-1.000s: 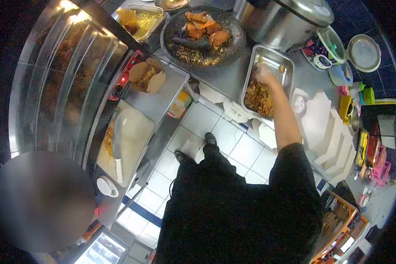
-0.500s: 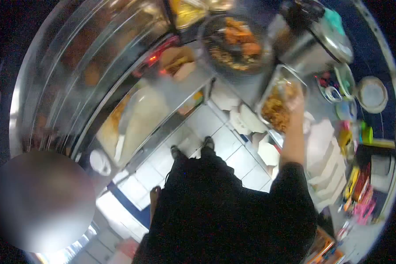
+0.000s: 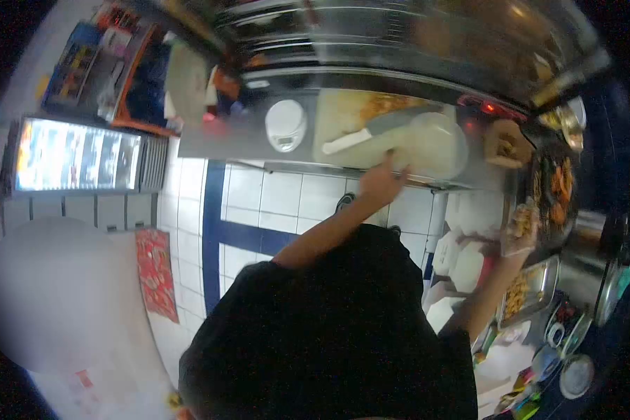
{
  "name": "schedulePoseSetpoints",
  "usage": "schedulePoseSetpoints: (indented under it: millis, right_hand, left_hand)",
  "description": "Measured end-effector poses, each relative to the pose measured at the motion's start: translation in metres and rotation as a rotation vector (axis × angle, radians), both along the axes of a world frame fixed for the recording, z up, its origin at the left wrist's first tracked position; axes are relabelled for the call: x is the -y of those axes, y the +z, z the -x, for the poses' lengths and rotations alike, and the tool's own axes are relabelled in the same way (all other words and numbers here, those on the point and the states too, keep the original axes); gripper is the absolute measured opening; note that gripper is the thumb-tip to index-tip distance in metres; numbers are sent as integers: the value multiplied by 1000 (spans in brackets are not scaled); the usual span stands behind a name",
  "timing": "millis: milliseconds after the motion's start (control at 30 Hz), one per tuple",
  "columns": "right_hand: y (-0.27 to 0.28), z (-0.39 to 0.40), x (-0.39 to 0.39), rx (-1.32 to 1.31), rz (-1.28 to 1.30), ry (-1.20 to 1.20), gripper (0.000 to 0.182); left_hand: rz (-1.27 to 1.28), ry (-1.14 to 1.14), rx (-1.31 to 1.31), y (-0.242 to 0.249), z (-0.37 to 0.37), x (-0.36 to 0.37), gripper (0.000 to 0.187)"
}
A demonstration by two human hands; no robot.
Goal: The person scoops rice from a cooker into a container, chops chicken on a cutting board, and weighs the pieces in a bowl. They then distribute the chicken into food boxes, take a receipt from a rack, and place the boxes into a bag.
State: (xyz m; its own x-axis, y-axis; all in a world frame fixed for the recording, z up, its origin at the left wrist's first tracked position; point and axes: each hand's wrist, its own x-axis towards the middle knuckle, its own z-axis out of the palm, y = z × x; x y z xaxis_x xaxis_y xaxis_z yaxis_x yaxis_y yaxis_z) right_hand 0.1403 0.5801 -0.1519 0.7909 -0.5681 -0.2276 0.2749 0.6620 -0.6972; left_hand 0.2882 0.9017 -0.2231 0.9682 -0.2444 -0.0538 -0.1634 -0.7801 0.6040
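My left hand (image 3: 383, 185) reaches to the counter's front edge, fingers apart and holding nothing I can see. Just beyond it is a pale cutting board (image 3: 329, 115) with chopped brown food (image 3: 385, 106) at its back. A large knife with a white handle (image 3: 346, 142) lies across the board, beside a translucent round bowl or lid (image 3: 446, 143). My right hand (image 3: 516, 241), seemingly in a clear glove, is closed around a handful of brown food pieces (image 3: 523, 218). It is above the near end of a metal tray (image 3: 554, 280) holding similar pieces.
A white digital scale (image 3: 285, 124) stands left of the board. Farther right are an open paper box (image 3: 505, 145) with food and a dark pan (image 3: 549, 234) with orange food. White open cartons (image 3: 469, 262) line the right side. A lit glass-door fridge (image 3: 77, 155) stands at left.
The view has swung toward the board counter. My right hand has come up out of the metal tray with food pieces in it. My left hand has come into view by the board.
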Motion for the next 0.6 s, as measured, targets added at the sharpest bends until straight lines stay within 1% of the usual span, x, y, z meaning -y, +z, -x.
schedulePoseSetpoints:
  millis: [33,100,133,167,200,233,267,300,367,400,433,467,533,567,600]
  right_hand:
    - [-1,-18,-16,-48,-39,33,31]
    - [-15,-51,-39,-71,-78,-15,26]
    - [1,-64,-63,-78,-118,8,18]
    - [2,-72,-68,-79,-104,28,18]
    - [-2,-75,-74,-72,-149,65,17]
    - [-8,-76,-78,-60,-201,91,16]
    - [-15,-74,-80,-34,-210,136,18]
    - [-17,-71,-87,-37,-216,116,18]
    - [-18,-61,-110,-159,-247,143,22]
    - [-22,-63,-120,-178,-236,132,22]
    - [-32,-66,-124,-189,-242,123,22]
    - [-45,-69,-128,-208,-228,160,23]
    - [-50,-85,-143,-225,-175,252,21]
    - [-52,-96,-153,-231,-178,250,21]
    - [-55,-107,-162,-356,-111,196,22]
  left_hand:
    - [138,77,-11,10,-8,20,58]
    - [114,112,-37,-22,-32,48,46]
    - [132,138,-33,-23,-39,44,46]
    - [135,94,-59,-23,-45,39,41]
    - [136,42,-88,-15,-51,29,36]
    - [171,44,-68,-11,-54,6,33]
    - [198,35,-51,0,-55,-35,29]
    - [18,-81,-36,-1,-63,-81,30]
    - [368,279,57,6,-70,-165,24]
    - [529,378,-71,13,-75,-201,27]
    - [315,465,-16,3,-91,-232,34]
    - [303,471,14,-8,-103,-257,36]
    - [288,479,42,-16,-123,-276,37]
    - [223,482,59,-16,-130,-278,39]
    - [159,486,73,-19,-134,-280,41]
